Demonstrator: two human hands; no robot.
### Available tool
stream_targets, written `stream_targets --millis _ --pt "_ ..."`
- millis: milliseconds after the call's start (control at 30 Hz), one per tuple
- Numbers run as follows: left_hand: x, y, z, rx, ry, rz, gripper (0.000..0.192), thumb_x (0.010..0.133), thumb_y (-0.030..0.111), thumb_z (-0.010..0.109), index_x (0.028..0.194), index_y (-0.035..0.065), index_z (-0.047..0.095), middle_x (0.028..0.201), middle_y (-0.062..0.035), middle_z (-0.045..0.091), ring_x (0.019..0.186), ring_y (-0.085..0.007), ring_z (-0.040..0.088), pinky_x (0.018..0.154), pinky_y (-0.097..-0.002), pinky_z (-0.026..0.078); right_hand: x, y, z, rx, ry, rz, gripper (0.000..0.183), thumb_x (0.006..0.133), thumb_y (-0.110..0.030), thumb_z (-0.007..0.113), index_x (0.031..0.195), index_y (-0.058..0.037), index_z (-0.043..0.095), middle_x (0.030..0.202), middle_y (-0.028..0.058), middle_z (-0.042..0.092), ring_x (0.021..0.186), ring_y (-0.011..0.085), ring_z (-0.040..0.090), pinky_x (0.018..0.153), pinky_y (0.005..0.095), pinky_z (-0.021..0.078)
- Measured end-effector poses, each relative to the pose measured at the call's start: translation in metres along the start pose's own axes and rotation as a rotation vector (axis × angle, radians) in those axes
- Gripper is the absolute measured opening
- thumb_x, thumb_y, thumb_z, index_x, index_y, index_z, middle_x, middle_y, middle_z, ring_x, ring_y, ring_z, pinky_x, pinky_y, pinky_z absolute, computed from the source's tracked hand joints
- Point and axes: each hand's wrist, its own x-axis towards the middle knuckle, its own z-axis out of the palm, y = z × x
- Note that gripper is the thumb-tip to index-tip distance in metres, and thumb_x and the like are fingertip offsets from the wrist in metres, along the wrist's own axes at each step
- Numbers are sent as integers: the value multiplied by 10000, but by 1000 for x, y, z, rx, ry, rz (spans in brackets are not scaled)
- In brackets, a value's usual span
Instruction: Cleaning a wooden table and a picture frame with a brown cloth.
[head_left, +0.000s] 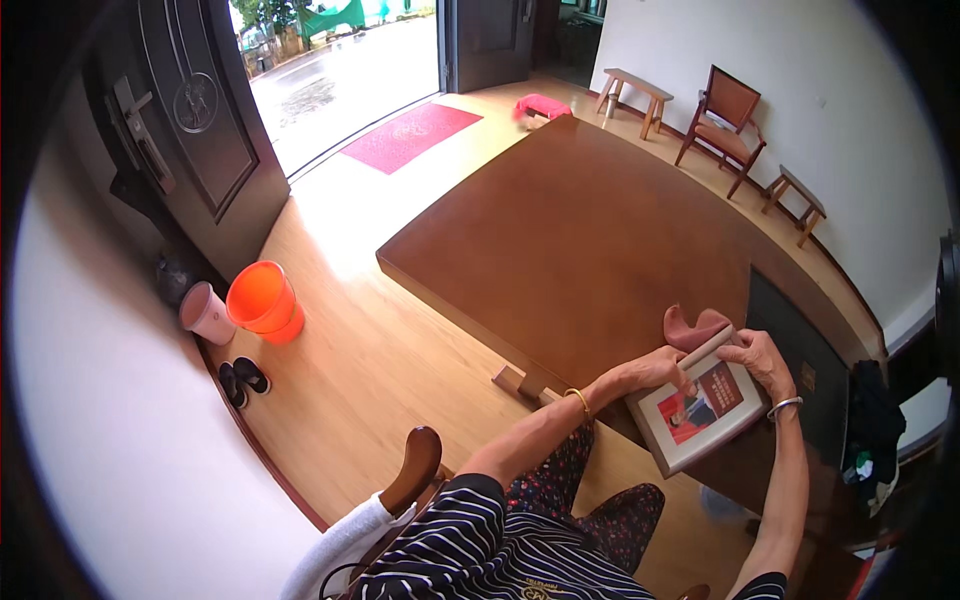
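A framed picture (705, 405) with a pale mat and a red printed panel is held tilted at the near edge of a brown wooden table (585, 240). My left hand (667, 371), with a gold bracelet at the wrist, grips the frame's far edge, its fingers reaching over the front. My right hand (757, 360), with a silver bangle, holds the same edge farther right, near the corner. A pink cloth (694, 326) lies bunched on the table right behind the frame, touching or close to it.
An orange bucket (262, 300), a pink bin (208, 315) and dark shoes (244, 379) stand on the floor at left. A red mat (412, 136) lies by the open door. A wooden armchair (726, 127) and benches line the far wall. Dark fabric (874, 420) is at right.
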Motion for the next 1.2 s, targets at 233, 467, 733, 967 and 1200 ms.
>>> stream_targets --millis 233,467,733,967,1200 --pt "17 -28 -14 -156 -70 223 400 845 306 583 1112 11 615 1082 -33 601 1031 -150 515 945 -312 404 -19 37 -9 173 130 39 286 730 -219 728 892 10 673 780 30 652 691 104 605 640 257 490" --pt "6 -8 -28 -746 -42 279 607 917 550 433 1287 70 467 1294 -142 516 1174 -292 507 965 -496 426 -12 95 3 930 730 17 426 765 -268 774 1050 -1 605 970 54 625 856 141 593 787 290 487" --pt "9 -24 -20 -771 87 232 501 785 183 675 1217 7 493 1173 -143 578 1087 -279 564 919 -486 476 -14 66 71 985 885 -85 505 800 -377 736 1095 4 585 1011 59 610 897 138 564 780 272 467" --pt "4 -21 -31 -1009 410 294 505 731 127 616 1186 -49 484 1152 -158 583 1067 -287 565 998 -429 417 -35 98 53 382 709 -133 455 927 -424 551 1084 0 609 1089 84 615 948 142 560 786 284 454" --pt "3 -15 -30 -932 453 238 518 701 134 610 1181 -30 502 1135 -158 589 1053 -289 569 983 -428 429 -43 114 44 -573 531 -252 403 709 -317 716 1023 -74 648 984 102 634 976 301 573 852 402 450"
